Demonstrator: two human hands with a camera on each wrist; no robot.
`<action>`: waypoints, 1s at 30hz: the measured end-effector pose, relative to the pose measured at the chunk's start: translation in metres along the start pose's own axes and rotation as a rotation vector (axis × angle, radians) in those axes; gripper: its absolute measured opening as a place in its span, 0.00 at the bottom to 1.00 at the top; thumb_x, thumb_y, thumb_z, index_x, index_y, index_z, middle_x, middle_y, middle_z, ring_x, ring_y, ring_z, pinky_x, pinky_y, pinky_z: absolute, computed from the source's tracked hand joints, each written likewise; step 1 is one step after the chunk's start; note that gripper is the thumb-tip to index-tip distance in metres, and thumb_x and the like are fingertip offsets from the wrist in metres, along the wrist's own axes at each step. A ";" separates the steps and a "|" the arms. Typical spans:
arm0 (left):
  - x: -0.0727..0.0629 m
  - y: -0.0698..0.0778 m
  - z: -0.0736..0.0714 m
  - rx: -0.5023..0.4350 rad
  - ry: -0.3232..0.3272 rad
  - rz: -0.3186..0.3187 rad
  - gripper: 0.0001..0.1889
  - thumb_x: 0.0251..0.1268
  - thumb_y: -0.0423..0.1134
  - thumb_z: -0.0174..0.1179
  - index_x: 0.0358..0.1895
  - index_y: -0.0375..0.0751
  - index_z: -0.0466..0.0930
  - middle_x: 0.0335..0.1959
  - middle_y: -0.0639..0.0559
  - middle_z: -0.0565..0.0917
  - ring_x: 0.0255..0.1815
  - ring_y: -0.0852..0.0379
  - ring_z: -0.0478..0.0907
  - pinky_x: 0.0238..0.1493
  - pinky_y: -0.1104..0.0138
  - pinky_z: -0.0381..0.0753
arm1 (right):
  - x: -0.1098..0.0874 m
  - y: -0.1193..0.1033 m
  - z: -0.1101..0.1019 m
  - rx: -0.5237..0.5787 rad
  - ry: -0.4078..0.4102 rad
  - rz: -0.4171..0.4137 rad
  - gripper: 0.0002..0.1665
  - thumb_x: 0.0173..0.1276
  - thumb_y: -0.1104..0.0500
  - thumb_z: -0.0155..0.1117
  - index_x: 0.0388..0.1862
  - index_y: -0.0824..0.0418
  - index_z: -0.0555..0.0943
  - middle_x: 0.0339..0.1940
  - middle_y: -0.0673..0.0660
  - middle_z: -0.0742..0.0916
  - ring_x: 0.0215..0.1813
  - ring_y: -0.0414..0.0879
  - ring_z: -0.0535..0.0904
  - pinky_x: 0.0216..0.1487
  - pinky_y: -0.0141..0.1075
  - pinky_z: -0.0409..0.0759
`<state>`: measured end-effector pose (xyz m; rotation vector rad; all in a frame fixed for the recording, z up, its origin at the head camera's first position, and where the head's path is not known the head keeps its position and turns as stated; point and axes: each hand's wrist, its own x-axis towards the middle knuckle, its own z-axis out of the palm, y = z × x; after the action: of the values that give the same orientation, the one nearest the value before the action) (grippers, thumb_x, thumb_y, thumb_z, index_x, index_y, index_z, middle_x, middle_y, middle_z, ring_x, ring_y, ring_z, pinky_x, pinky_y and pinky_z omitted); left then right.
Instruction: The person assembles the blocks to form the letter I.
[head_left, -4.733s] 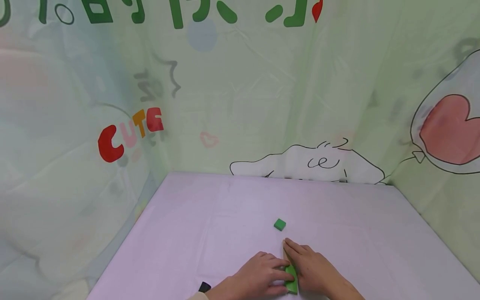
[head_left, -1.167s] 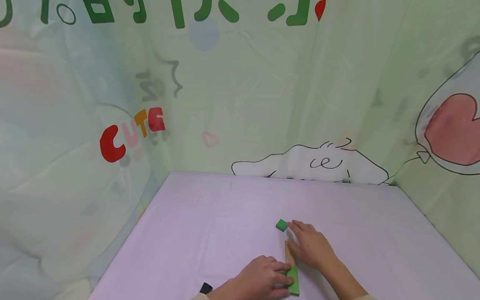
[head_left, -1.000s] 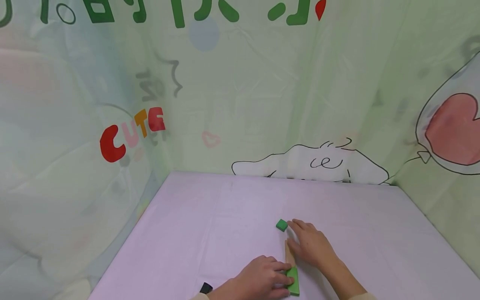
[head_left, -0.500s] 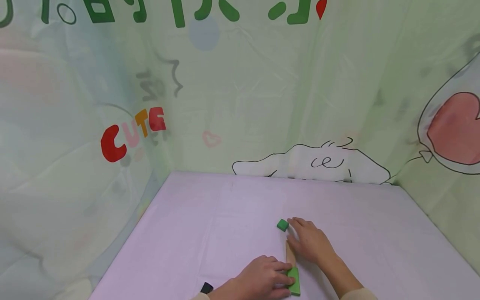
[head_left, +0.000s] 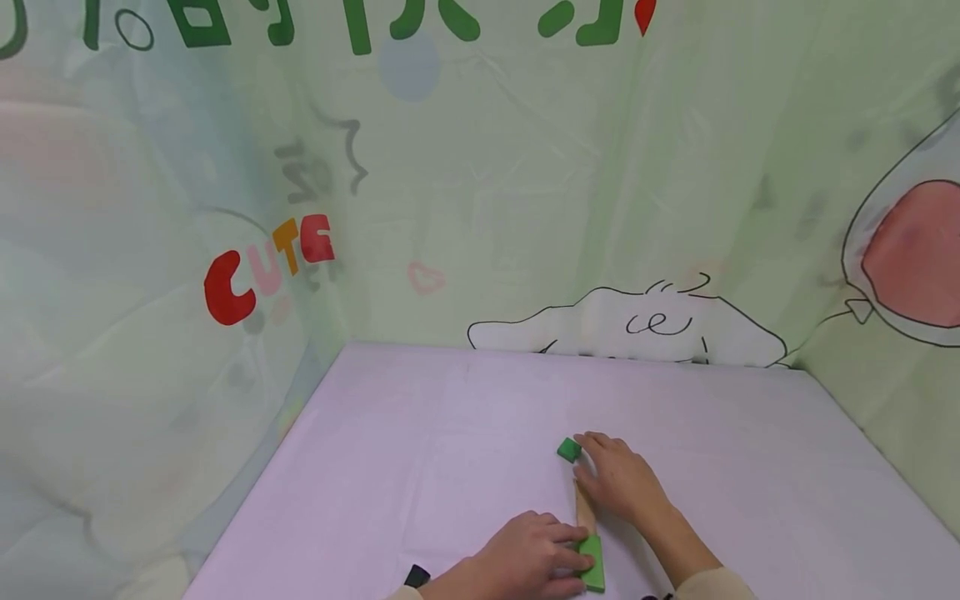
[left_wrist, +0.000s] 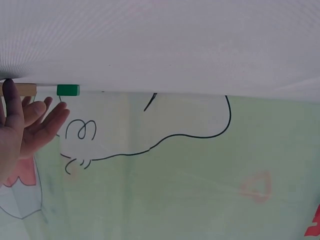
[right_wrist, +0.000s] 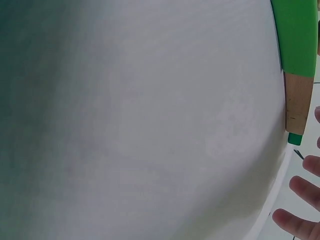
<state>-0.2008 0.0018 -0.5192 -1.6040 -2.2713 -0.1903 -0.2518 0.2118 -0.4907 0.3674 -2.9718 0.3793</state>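
A light green block (head_left: 592, 563) lies on the table, end to end with a bare wood piece (head_left: 585, 510). Whether they are joined I cannot tell. My left hand (head_left: 528, 554) rests fingertips on the green block from the left side. Beyond the wood's far end sits a small dark green block (head_left: 569, 450). Just right of it, my right hand (head_left: 626, 483) has extended fingers, with its thumb beside the wood tip. In the right wrist view, spread fingers (right_wrist: 305, 187) hold nothing. Contact between that hand and the dark green block is unclear.
A black object (head_left: 416, 575) lies near the front, left of my left forearm. Another dark thing (head_left: 656, 597) is cut off at the bottom edge by the right sleeve. Printed cloth (head_left: 487, 192) hangs round the pale table (head_left: 420, 433).
My right hand has moved forward from alongside the wood piece to beside the dark green block. The left hand keeps its place on the light green block. The view has shifted slightly.
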 end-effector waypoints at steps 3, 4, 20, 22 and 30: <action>0.000 -0.001 0.000 -0.011 -0.009 -0.007 0.14 0.74 0.56 0.62 0.55 0.62 0.89 0.61 0.59 0.86 0.52 0.68 0.83 0.47 0.81 0.76 | 0.003 0.000 0.001 -0.003 -0.002 0.002 0.29 0.71 0.52 0.66 0.68 0.62 0.78 0.67 0.67 0.82 0.65 0.68 0.79 0.59 0.64 0.79; 0.000 -0.001 0.000 -0.014 -0.013 -0.008 0.14 0.74 0.55 0.61 0.56 0.62 0.89 0.62 0.59 0.86 0.52 0.68 0.83 0.46 0.81 0.75 | 0.004 0.000 0.001 0.000 -0.001 0.003 0.29 0.71 0.52 0.66 0.68 0.62 0.78 0.67 0.67 0.82 0.65 0.67 0.79 0.59 0.63 0.79; 0.000 0.000 -0.001 -0.013 0.009 0.003 0.14 0.73 0.55 0.63 0.54 0.61 0.90 0.60 0.59 0.87 0.50 0.67 0.84 0.46 0.81 0.76 | 0.013 -0.002 0.006 0.015 -0.012 0.010 0.30 0.69 0.53 0.69 0.67 0.63 0.78 0.65 0.66 0.83 0.64 0.66 0.80 0.60 0.60 0.79; 0.000 0.000 -0.002 -0.013 0.006 0.003 0.14 0.73 0.55 0.63 0.54 0.61 0.90 0.60 0.59 0.87 0.50 0.67 0.84 0.46 0.81 0.76 | 0.014 -0.003 0.006 0.017 -0.009 0.002 0.30 0.68 0.53 0.69 0.66 0.63 0.79 0.64 0.66 0.83 0.63 0.66 0.80 0.60 0.60 0.80; 0.000 -0.001 0.001 -0.029 0.004 0.004 0.14 0.74 0.55 0.62 0.55 0.61 0.90 0.61 0.59 0.86 0.53 0.69 0.84 0.48 0.82 0.75 | 0.017 -0.006 0.008 0.024 -0.017 0.003 0.28 0.68 0.54 0.69 0.65 0.62 0.81 0.63 0.65 0.84 0.62 0.64 0.81 0.59 0.58 0.81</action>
<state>-0.2024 0.0016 -0.5201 -1.6209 -2.2727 -0.2261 -0.2676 0.1999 -0.4943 0.3700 -2.9871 0.4145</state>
